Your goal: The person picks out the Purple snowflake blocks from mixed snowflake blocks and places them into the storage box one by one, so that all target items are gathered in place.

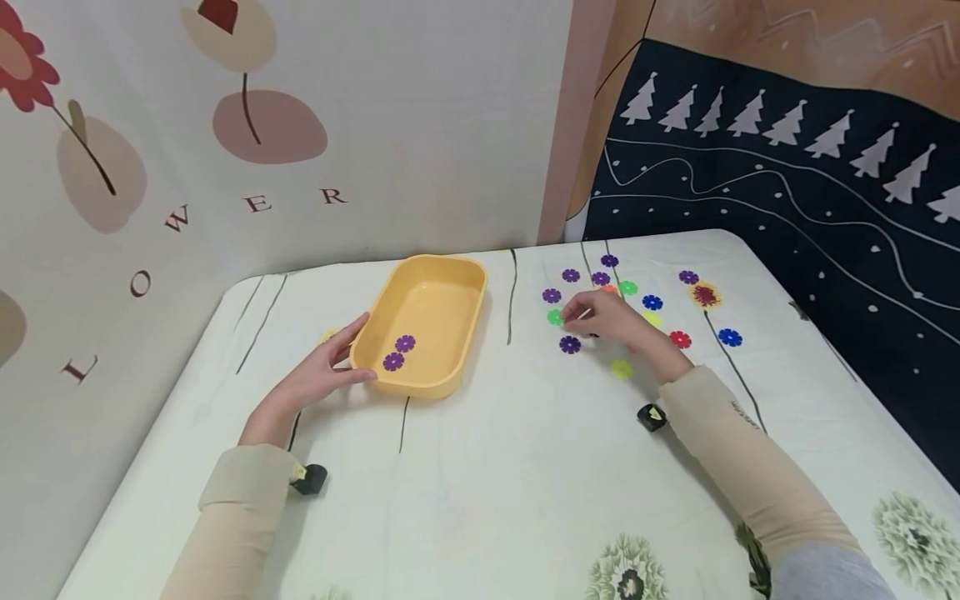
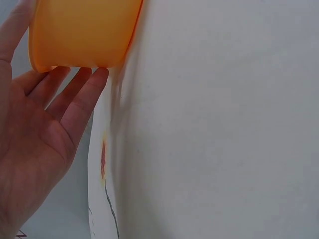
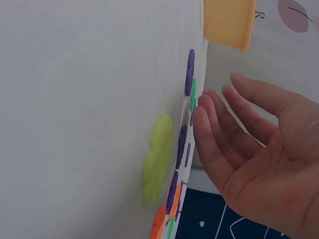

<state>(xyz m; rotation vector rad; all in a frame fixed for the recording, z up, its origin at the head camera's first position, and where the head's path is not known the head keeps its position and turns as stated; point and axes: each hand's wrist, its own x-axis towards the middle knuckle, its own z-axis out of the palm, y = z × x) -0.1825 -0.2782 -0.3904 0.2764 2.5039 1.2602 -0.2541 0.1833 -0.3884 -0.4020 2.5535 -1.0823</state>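
Observation:
A yellow plastic tray stands left of centre in the head view, with two purple flower-shaped discs in its near end. My left hand holds the tray's near left corner, fingers along the outer wall and thumb at the near side. To the right, my right hand hovers low among scattered discs, fingertips close by a green disc. Just nearer lies a dark purple disc. The right wrist view shows the hand with thumb and fingers apart and nothing between them.
Around the right hand lie more discs, including a red disc, a blue disc and a yellow-green disc. A flower-printed white cloth covers the table. Patterned fabric hangs behind. Small black devices sit at both wrists.

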